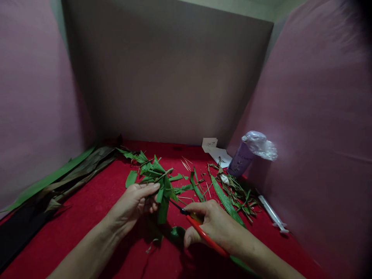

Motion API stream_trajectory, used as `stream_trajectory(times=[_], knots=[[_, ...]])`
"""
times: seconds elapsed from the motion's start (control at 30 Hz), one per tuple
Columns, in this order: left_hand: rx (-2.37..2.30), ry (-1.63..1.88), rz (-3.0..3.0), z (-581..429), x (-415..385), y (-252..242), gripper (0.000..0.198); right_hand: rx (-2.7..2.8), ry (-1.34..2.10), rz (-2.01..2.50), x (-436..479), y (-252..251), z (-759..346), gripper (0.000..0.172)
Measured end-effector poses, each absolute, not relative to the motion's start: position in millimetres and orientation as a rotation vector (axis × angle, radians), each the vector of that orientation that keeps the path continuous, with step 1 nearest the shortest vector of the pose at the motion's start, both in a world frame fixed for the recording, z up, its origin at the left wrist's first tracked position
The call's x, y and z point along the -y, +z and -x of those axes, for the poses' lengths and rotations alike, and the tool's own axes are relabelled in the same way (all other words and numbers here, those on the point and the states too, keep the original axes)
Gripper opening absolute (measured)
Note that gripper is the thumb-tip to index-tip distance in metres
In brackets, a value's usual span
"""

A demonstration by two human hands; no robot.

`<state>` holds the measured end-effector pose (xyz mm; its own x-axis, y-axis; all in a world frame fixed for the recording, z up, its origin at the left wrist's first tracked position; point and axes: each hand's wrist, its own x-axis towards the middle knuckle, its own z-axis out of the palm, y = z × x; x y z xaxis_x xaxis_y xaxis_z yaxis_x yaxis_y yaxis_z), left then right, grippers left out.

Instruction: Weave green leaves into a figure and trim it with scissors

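Note:
My left hand (141,195) pinches a folded strip of green leaf (164,207) between thumb and fingers, and part of the strip hangs down. A thin twig (164,175) sticks out above the thumb, against the strip. Just to the right, my right hand (210,221) is closed around a red-handled tool (205,235) with slim dark tips, snips or pliers. Its tips point at the hanging leaf; whether they touch it, I cannot tell. A curled dark green leaf piece (178,233) lies below, between the hands.
Leafy sprigs (142,157) and cut leaf pieces litter the red cloth (95,217). Long leaves (58,182) lie left. On the right are dry twigs (244,197), a purple container (241,159) topped with clear plastic, a syringe (272,214) and white cards (219,155). Walls enclose three sides.

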<state>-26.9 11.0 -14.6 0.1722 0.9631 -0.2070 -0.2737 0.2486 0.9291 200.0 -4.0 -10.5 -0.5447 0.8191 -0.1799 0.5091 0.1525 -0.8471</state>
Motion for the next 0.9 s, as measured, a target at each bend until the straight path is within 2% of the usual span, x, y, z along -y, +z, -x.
stream_trajectory(times=[0.5,0.7,0.9], knots=[[-1.009,1.041,-0.858,25.6,-11.6,-13.8,0.024,1.879,1.636,1.149,7.3,-14.6,-196.3,0.015],[-1.018,1.051,-0.836,25.7,-11.8,-14.6,0.021,1.913,1.589,1.153,6.1,-12.8,-196.1,0.026],[-1.014,1.059,-0.826,26.0,-10.8,-13.5,0.021,1.916,1.579,1.167,7.3,-12.8,-196.8,0.017]])
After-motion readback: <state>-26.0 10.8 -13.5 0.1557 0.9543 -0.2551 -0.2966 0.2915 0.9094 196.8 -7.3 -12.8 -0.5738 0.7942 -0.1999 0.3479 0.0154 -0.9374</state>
